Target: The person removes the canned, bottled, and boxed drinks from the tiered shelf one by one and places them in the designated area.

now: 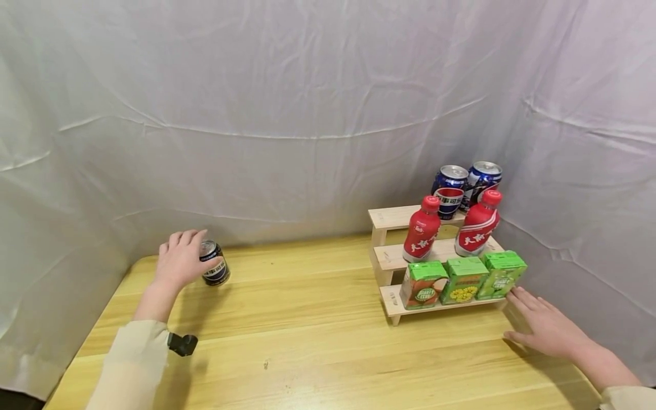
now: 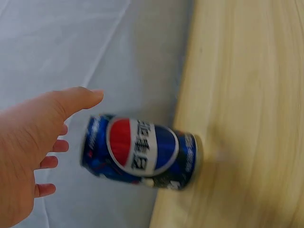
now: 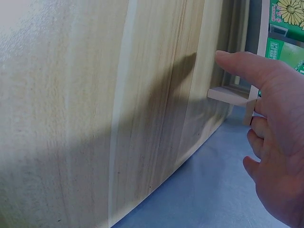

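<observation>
At the table's far left, a dark blue Pepsi can (image 1: 216,272) stands upright. My left hand (image 1: 180,257) is beside it, thumb spread away from the fingers; the left wrist view shows a gap between this hand (image 2: 28,147) and the can (image 2: 142,151). On the right, my right hand (image 1: 550,327) is at the right end of the lowest step of a wooden three-step shelf (image 1: 389,293), close to a green juice carton (image 1: 501,276). Its fingers are extended and nothing is held; whether the fingertips touch the shelf, I cannot tell.
Two Pepsi cans (image 1: 450,191) stand on the top step, two red bottles (image 1: 422,230) on the middle one. The lowest step also bears an orange-fronted carton (image 1: 424,287) and another green carton (image 1: 463,282). Grey cloth (image 1: 287,102) hangs behind and beside the wooden table (image 1: 307,319).
</observation>
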A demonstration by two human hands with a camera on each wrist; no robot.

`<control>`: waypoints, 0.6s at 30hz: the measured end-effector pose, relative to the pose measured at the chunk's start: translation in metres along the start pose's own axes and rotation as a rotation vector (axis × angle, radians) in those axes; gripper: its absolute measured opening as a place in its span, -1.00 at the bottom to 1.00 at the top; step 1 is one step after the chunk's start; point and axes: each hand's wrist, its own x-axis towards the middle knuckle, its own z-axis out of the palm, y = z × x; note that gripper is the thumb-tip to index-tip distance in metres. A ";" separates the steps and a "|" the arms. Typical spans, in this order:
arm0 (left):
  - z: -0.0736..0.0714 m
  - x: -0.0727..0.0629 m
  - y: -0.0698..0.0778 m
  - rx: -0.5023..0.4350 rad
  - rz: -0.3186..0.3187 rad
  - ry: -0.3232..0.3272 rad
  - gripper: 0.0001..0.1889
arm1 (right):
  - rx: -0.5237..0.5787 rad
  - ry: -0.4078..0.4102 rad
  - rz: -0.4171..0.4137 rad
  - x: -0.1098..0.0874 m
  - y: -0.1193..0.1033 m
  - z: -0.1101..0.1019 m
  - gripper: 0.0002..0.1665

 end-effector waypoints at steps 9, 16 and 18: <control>-0.018 -0.002 0.041 0.016 0.104 0.111 -0.19 | 0.022 -0.020 0.018 -0.001 -0.003 -0.001 0.04; -0.029 0.004 0.076 0.016 0.187 0.184 -0.21 | 0.055 -0.029 0.039 0.001 -0.005 -0.003 0.03; -0.031 0.005 0.086 0.021 0.217 0.201 -0.22 | 0.064 -0.042 0.049 0.001 -0.006 -0.004 0.03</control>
